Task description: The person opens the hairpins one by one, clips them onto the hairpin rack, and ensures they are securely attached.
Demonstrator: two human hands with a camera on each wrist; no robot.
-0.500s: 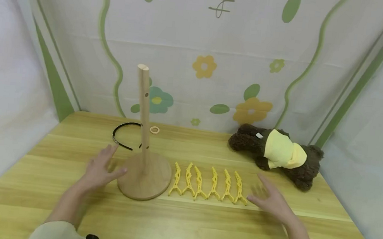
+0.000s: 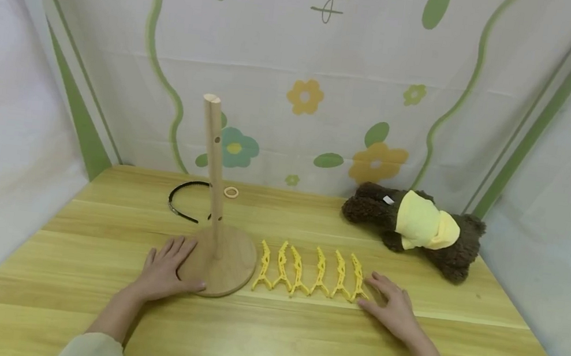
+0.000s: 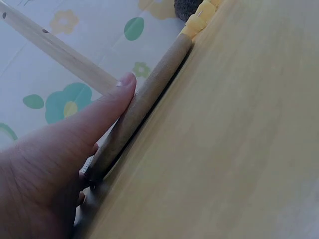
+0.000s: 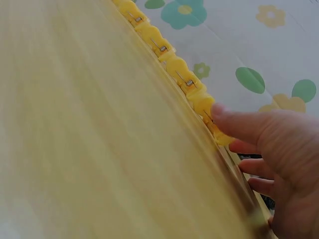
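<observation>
My left hand (image 2: 165, 275) rests at the left edge of a round wooden base (image 2: 232, 262) with an upright post (image 2: 216, 165). Its fingers lie spread along the rim, and in the left wrist view the thumb (image 3: 112, 102) presses against the base's edge (image 3: 149, 94). Several yellow alligator hair clips (image 2: 320, 271) lie in a row to the right of the base, their forked ends toward me. My right hand (image 2: 394, 311) is beside the rightmost clip (image 2: 357, 278), fingers loosely bent. In the right wrist view its thumb tip overlaps that end clip (image 4: 204, 107).
Behind the post lie a black headband (image 2: 174, 195) and a small pale ring (image 2: 231, 192). A dark brown plush toy in a yellow top (image 2: 419, 221) lies at the back right. A white flowered cloth (image 2: 279, 38) hangs behind the wooden table (image 2: 268, 338).
Both hands have come down. The left moved right and nearer me onto the base's edge; the right moved left to the end of the clip row. Clips and stand have stayed put.
</observation>
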